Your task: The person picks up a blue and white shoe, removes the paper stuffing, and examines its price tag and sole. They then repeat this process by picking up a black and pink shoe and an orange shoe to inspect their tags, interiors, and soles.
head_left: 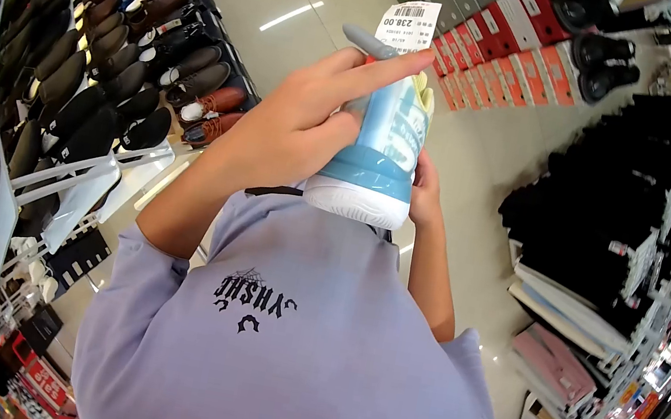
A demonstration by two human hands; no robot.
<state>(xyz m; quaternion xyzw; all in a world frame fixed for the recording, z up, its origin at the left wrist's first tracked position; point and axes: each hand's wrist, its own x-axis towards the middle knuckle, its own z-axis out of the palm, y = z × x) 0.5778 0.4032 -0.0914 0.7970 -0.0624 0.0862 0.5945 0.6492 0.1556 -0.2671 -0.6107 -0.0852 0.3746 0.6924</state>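
Note:
A light blue and white shoe point(375, 158) is held up in front of my chest, its white sole end towards me. My left hand point(308, 107) is closed on its left side, the thumb against the blue upper and one finger stretched across the top. A grey piece point(369, 41) sticks out by those fingers; I cannot make out what it is. Just beyond the fingertips stands a white price tag point(408, 25) reading 238.00. My right hand point(425, 191) grips the shoe's right side, most of its fingers hidden behind it.
Shelves of dark and brown shoes point(101, 73) line the left. Stacked red and orange shoe boxes point(505, 74) are at the top right, with black shoes point(603, 68) near them. Black clothes point(599, 200) hang on the right above folded pink clothes point(553, 366). The tiled floor point(473, 157) lies below.

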